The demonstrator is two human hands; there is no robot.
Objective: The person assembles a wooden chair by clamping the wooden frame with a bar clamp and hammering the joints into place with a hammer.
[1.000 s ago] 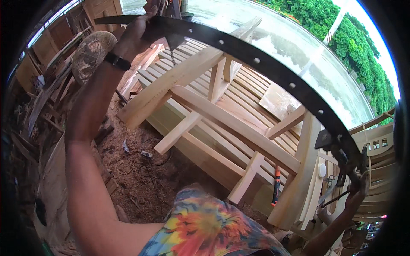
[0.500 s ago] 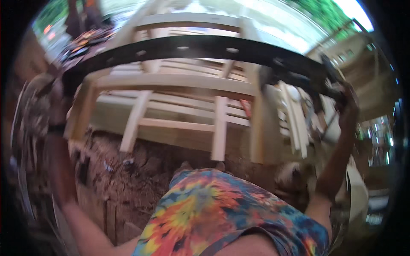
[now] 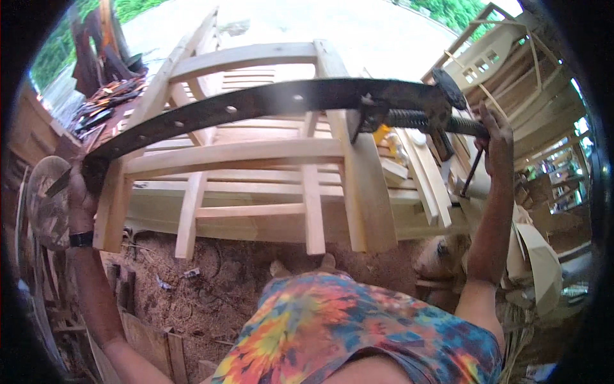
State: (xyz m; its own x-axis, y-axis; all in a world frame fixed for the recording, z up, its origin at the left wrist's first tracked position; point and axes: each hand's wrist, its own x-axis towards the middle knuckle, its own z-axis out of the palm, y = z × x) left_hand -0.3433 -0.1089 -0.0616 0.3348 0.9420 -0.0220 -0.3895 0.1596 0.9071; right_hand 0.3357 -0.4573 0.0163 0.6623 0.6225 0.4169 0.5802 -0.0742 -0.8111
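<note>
A long black bar clamp (image 3: 256,104), with a row of holes along its bar, stretches across a pale wooden frame (image 3: 236,158). My left hand (image 3: 81,200) is closed at the clamp's left end, beside the frame's left post; its fingers are partly hidden. At the other end my right hand (image 3: 497,142) grips the screw end, where a thin handle rod (image 3: 472,173) hangs down. The clamp's threaded screw (image 3: 409,119) and sliding jaw (image 3: 363,120) lie near the frame's right post (image 3: 368,192).
Behind the frame stands a workbench (image 3: 256,221) bearing slatted wooden pieces. Loose wooden strips (image 3: 422,179) lie to the right. Sawdust covers the ground (image 3: 185,281). Boards and panels (image 3: 543,83) lean at the far right, and a tree stump (image 3: 102,45) stands at the back left.
The view has steadied and shifted, so the frame and clamp appear lower and further left. Both hands stay at the clamp's ends; my right hand sits slightly further left in view.
</note>
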